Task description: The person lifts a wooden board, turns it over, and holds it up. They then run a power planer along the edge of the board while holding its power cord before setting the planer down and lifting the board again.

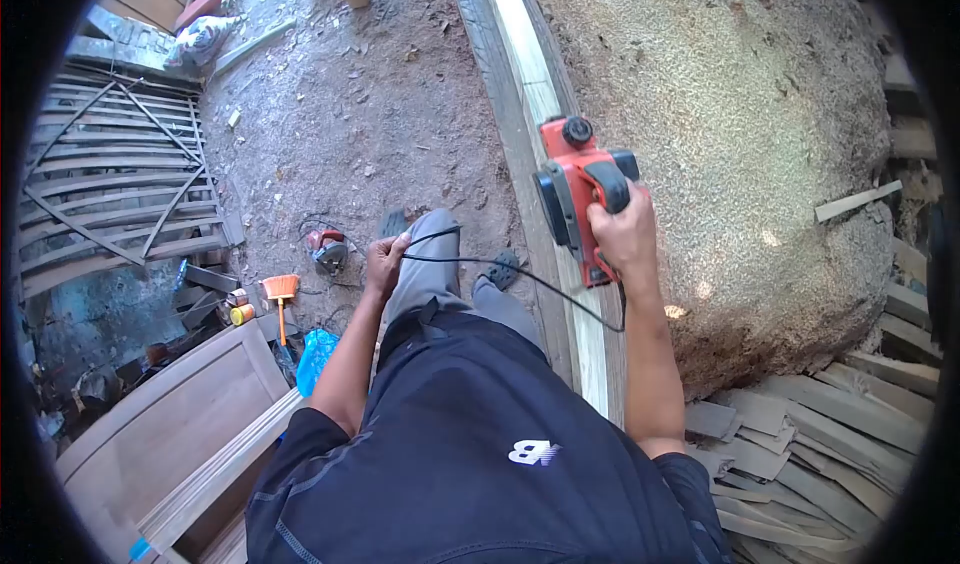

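A red and black electric hand planer (577, 199) rests on or just over a long pale wooden board (527, 49); contact with the wood is hard to make out. My right hand (625, 229) is wrapped round the planer's rear handle. From the tool's back end a black power cord (530, 274) loops across in front of my legs. My left hand (386, 264) is closed on that cord, beside my knee and to the left of the board. The underside of the planer is hidden.
A big heap of wood shavings (720, 124) lies right of the board, with stacked wood offcuts (820, 444) below it. On the ground at left are a red power tool (327, 248), an orange broom (281, 288), a blue plastic bag (317, 354) and a wooden panel (180, 409).
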Tool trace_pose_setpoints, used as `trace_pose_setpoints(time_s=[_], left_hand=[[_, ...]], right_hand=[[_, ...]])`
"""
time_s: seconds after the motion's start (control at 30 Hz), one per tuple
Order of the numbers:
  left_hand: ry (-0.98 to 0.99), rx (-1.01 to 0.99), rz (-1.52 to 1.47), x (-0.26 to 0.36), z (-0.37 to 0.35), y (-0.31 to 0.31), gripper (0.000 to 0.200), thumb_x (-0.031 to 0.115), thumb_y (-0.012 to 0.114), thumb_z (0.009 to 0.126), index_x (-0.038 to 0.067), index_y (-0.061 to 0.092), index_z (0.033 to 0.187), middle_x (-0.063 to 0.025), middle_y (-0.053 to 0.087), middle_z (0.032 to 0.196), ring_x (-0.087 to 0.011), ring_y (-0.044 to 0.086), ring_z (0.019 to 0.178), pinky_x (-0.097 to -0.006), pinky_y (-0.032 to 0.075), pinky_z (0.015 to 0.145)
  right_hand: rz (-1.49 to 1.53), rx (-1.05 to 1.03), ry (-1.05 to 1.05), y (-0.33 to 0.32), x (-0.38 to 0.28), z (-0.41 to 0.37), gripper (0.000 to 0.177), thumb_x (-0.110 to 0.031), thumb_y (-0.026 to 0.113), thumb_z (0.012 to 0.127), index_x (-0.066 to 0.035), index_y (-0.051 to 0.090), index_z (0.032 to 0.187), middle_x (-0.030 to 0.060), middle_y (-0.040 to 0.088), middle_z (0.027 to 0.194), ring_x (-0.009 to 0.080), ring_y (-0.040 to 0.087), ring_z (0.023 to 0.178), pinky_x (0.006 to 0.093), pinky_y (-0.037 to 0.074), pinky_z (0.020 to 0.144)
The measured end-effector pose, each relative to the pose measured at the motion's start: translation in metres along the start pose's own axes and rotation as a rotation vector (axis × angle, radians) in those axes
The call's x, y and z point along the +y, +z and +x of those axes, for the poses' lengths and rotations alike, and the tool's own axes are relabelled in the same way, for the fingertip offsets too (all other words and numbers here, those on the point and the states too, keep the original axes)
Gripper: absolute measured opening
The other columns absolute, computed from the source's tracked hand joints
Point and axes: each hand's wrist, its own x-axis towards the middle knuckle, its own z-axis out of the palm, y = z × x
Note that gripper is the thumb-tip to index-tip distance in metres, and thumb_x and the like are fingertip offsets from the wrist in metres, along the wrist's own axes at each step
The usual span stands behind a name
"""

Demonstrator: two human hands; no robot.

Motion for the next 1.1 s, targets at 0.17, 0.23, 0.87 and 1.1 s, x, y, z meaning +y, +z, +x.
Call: trace_pose_setpoints(time_s=[0.17,0.23,0.87,1.1], left_hand=[[-0.126,0.102,-0.227,-0.008,0.067,-0.001,0.042,0.027,0.061,0.099,0.015,0.054,0.06,0.01,0.043,0.06,-0.0029,0.033,0.054,-0.0283,0.023,0.05],[-0.209,0.211,-0.303,0.009,0.093,0.003,0.041,0.03,0.062,0.097,0.023,0.042,0.062,0.011,0.035,0.061,-0.0031,0.029,0.055,-0.0256,0.022,0.052],[-0.268,0.354,-0.356,-0.006,0.271,-0.051,0.043,0.037,0.053,0.104,0.016,0.047,0.067,0.0065,0.039,0.063,-0.0077,0.033,0.057,-0.0273,0.026,0.055],[-0.242,0.387,-0.403,-0.03,0.198,-0.062,0.037,0.037,0.056,0.102,0.016,0.053,0.071,0.0053,0.043,0.068,-0.0082,0.038,0.063,-0.0257,0.03,0.06]], right_hand=[[-0.003,0.045,-0.029,0.032,-0.03,0.117,0.026,-0.016,0.064,0.074,0.004,0.066,0.092,0.0273,0.069,0.085,0.0423,0.069,0.085,0.0461,0.053,0.077],[-0.013,0.041,-0.028,0.044,-0.043,0.163,0.03,-0.017,0.065,0.075,0.003,0.068,0.096,0.0248,0.07,0.084,0.0387,0.07,0.083,0.0436,0.054,0.077],[0.131,0.032,-0.005,0.157,-0.176,0.562,0.018,-0.018,0.062,0.077,-0.006,0.071,0.086,0.012,0.062,0.064,0.0224,0.06,0.05,0.0382,0.044,0.044],[0.025,-0.09,0.023,0.12,-0.11,0.422,0.033,-0.032,0.065,0.075,-0.011,0.076,0.099,0.0203,0.07,0.077,0.0289,0.07,0.067,0.0399,0.054,0.061]])
